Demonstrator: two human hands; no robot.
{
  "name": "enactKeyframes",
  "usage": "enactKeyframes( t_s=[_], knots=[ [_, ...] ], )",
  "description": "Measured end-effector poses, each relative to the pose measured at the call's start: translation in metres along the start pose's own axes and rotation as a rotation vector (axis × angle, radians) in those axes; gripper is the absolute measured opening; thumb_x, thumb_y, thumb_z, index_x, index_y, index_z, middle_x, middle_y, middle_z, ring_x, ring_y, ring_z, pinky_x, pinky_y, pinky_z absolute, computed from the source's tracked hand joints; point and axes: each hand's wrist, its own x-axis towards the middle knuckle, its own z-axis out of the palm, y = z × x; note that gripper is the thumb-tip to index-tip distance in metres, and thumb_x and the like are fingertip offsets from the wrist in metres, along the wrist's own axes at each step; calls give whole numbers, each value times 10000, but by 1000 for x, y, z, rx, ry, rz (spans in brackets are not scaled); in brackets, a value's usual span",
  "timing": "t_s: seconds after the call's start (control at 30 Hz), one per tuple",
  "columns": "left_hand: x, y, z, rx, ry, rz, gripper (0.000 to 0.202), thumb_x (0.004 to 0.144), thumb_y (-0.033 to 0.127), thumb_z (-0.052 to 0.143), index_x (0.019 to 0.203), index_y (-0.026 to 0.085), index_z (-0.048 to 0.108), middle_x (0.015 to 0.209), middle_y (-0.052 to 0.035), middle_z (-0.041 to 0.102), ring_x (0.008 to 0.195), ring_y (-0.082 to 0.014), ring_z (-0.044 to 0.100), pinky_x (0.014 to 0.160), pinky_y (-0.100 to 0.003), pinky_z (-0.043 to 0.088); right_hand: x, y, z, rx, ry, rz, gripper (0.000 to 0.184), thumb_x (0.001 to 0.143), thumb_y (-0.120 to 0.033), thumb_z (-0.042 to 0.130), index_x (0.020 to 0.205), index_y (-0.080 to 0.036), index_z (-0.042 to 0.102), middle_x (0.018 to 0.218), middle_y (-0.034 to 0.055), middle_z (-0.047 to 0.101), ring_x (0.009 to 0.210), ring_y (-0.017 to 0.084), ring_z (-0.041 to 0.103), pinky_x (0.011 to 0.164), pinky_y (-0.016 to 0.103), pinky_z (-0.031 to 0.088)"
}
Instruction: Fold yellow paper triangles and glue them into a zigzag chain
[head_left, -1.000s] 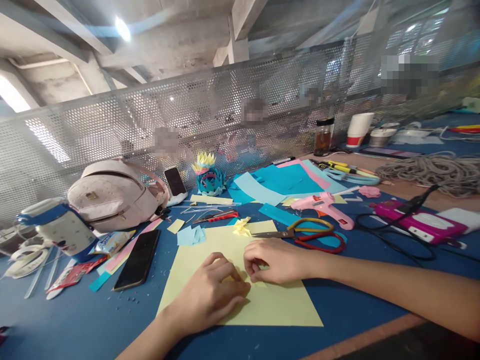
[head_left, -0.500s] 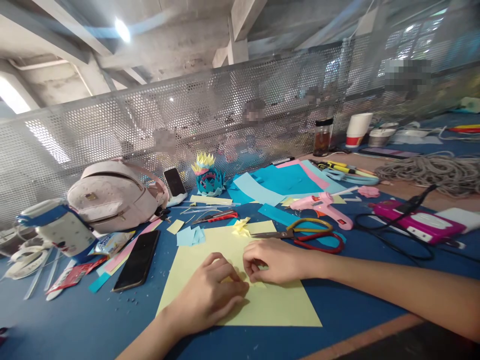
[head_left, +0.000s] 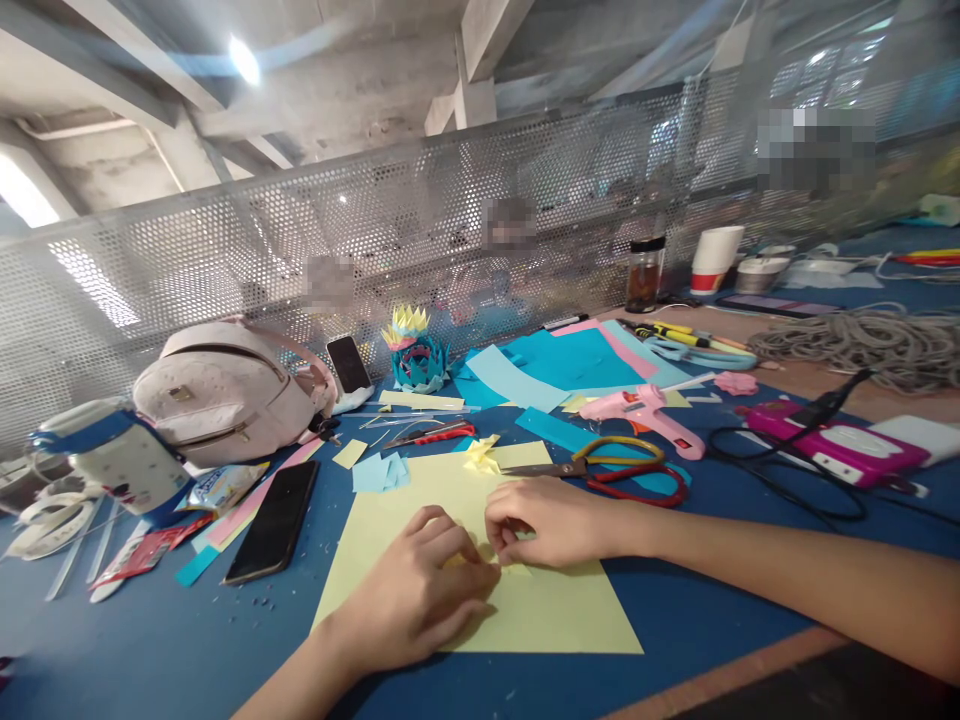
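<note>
My left hand (head_left: 420, 590) and my right hand (head_left: 551, 520) meet over a pale yellow sheet of paper (head_left: 555, 615) that lies on the blue table. Their curled fingertips press a small yellow paper piece (head_left: 517, 570), mostly hidden beneath them. Just beyond my right hand lie scissors (head_left: 592, 468) with a yellow and a red handle, blades pointing left. A few folded yellow paper pieces (head_left: 482, 455) rest at the sheet's far edge. Light blue paper pieces (head_left: 381, 473) sit at its far left corner.
Left of the sheet lies a black phone (head_left: 274, 520), with a pink backpack (head_left: 225, 390) behind it. A pink glue gun (head_left: 645, 415), blue paper (head_left: 555, 360) and a folded-paper ornament (head_left: 416, 355) stand or lie farther back. A magenta power strip (head_left: 840, 445) with black cable is at right.
My left fingertips have shifted very slightly to the right over the small yellow paper piece. Otherwise the table looks the same.
</note>
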Motion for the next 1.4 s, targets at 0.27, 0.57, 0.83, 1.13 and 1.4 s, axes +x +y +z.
enactKeyframes(
  t_s=[0.27, 0.57, 0.83, 1.13, 1.4],
  knots=[
    [0, 1, -2, -49, 5, -10, 262, 1036, 312, 448, 1130, 229, 679, 1016, -72, 655, 923, -216, 552, 884, -380, 414, 0, 2, 1, -6, -3, -12, 27, 810, -182, 703, 826, -195, 720, 828, -10, 668, 761, 137, 599, 617, 218, 374],
    [1, 0, -1, 12, -27, 24, 373, 1056, 388, 351, 1176, 220, 661, 992, -97, 620, 895, -229, 547, 867, -409, 414, 1, 1, 1, -3, 3, -5, 28, 806, -204, 729, 823, -189, 712, 812, -9, 662, 754, 142, 598, 608, 219, 373],
    [1, 1, 0, 21, -25, 9, 322, 1041, 378, 403, 1163, 213, 651, 983, -88, 616, 897, -225, 547, 870, -387, 421, 1, 0, -1, -12, -5, 4, 31, 801, -193, 733, 831, -191, 726, 812, -12, 666, 745, 134, 589, 599, 219, 354],
    [-1, -1, 0, 12, -25, 1, 326, 1033, 377, 426, 1238, 235, 637, 1025, -90, 624, 939, -235, 559, 893, -397, 427, 18, 2, -2, 3, 130, -14, 169, 950, -259, 574, 869, -183, 701, 910, 28, 711, 811, 168, 631, 675, 247, 396],
    [-3, -3, 1, 10, -5, 44, 351, 1045, 379, 396, 1267, 242, 631, 1057, -102, 624, 933, -232, 573, 906, -413, 426, 85, 0, -27, -479, 259, 50, 254, 986, -180, 482, 1205, -164, 610, 1235, 123, 657, 1078, 246, 632, 813, 312, 484]
  ],
)
